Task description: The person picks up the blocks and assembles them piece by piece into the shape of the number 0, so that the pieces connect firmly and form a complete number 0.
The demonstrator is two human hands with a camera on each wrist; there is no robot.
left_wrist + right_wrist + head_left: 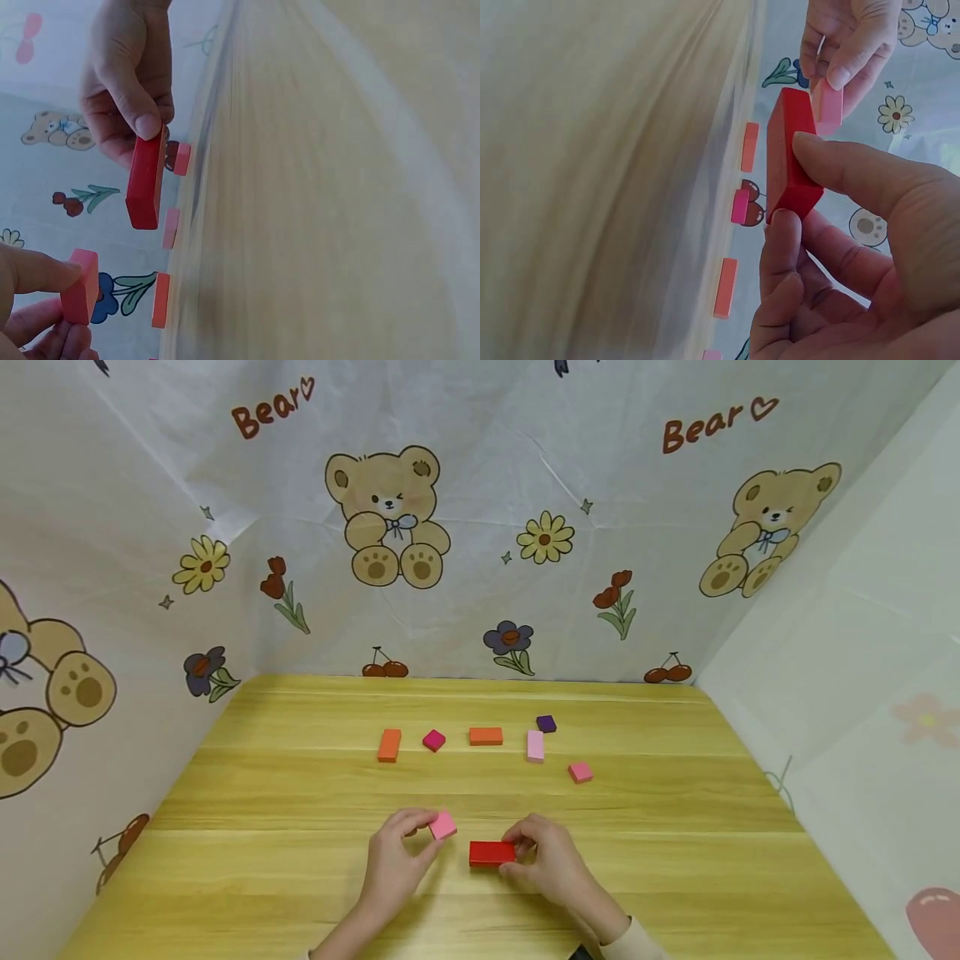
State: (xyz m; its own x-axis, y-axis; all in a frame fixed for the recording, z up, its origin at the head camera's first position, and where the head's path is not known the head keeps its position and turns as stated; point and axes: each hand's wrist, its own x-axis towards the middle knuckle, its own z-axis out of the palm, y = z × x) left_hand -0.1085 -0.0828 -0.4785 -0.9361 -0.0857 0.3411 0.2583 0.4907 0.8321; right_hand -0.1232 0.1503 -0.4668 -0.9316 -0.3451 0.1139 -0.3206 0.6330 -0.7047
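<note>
Between thumb and fingers, my left hand (395, 858) pinches a small pink square block (442, 825). My right hand (550, 857) grips one end of a longer red rectangular block (489, 854), whose free end points left toward the pink one. Both blocks are held up over the table, a short gap apart in the head view. In the left wrist view the red block (145, 180) hangs from the right hand's fingers, with the pink block (80, 287) lower left. From the right wrist, the red block (791, 154) partly overlaps the pink block (828, 107).
Farther back on the wooden table (300, 793) lie an orange block (389, 746), a magenta block (433, 741), another orange block (486, 737), a light pink block (535, 747), a purple block (546, 723) and a pink block (581, 772). A bear-print cloth (465, 610) hangs behind.
</note>
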